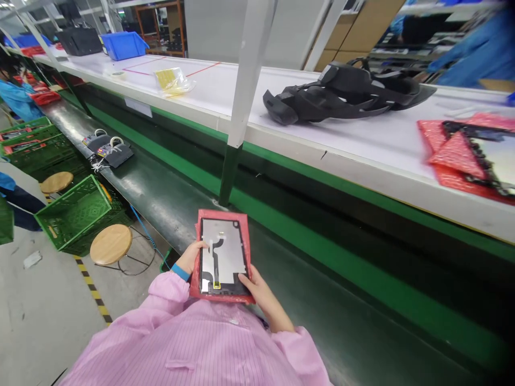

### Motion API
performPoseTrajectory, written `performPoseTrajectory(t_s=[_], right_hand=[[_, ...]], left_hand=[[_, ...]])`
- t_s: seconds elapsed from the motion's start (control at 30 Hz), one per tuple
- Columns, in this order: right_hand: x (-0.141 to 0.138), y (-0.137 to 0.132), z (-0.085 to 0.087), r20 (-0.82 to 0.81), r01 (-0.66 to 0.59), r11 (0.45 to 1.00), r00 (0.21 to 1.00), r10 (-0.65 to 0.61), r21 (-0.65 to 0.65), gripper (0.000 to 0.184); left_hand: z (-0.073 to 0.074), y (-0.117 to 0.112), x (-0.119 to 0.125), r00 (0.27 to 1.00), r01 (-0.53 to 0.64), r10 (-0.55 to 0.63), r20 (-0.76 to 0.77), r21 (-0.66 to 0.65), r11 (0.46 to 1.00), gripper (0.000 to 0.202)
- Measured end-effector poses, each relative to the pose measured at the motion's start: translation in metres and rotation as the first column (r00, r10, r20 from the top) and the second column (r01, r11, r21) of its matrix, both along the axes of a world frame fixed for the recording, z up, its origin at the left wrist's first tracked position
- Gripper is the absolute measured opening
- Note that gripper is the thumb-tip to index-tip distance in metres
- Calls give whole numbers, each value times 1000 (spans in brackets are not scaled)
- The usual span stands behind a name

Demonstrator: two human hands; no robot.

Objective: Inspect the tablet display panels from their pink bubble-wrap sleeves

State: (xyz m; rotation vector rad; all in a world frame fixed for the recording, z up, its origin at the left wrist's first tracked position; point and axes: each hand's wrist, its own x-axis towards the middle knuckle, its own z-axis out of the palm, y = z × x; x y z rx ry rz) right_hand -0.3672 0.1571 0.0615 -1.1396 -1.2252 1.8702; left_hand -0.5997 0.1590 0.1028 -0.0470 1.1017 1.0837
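Conveyor belt (pixel 161 198) beneath white shelf (pixel 281 107)

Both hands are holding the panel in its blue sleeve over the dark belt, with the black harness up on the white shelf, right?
Not quite: the sleeve is red, not blue, as the head view shows. The rest stands: left hand and right hand hold the panel over the dark belt, and the black harness lies on the white shelf.

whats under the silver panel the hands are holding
A red tray lies under the silver panel, its rim showing all round. The left hand and right hand grip its sides. The tray's floor and underside are covered.
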Motion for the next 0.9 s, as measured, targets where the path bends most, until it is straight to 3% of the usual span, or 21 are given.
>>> performPoseTrajectory(t_s=[0.1, 0.2, 0.3, 0.43, 0.6, 0.67, 0.73, 0.8, 0.9], right_hand=[[-11, -11, -24, 55, -2, 1000, 998, 3, -7, 72], [-15, -17, -39, 108, -1, 999, 994, -3, 36, 71], [-18, -3, -47, 160, 3, 993, 987, -21, 114, 65], [-28, 33, -50, 257, -8, 977, 965, -48, 213, 55], [-31, 49, -43, 479, 24, 953, 861, -173, 301, 40], [-23, 52, -30, 547, 70, 924, 788, -283, 377, 38], [-4, 61, -6, 556, 98, 864, 729, -400, 493, 38], [27, 78, 32, 511, 102, 768, 690, -512, 632, 37], [90, 113, 108, 403, 112, 577, 609, -684, 809, 34]], left_hand=[[-35, -11, 0, 997, -22, 16, -78, -79, 997, 28], [-53, -27, -1, 992, -36, 25, -121, -91, 995, 28], [-57, -29, -6, 984, -66, 62, -164, -17, 998, 26], [-52, -8, -14, 956, -114, 138, -260, 105, 988, 26], [-49, -1, -11, 911, -60, 73, -406, 44, 997, 31], [-52, -9, -10, 884, -27, 5, -468, -39, 999, 33], [-54, -18, -11, 860, 13, -63, -506, -102, 995, 35], [-55, -24, -14, 846, 56, -124, -518, -145, 988, 35], [-51, -26, -18, 837, 106, -177, -518, -165, 981, 29]])
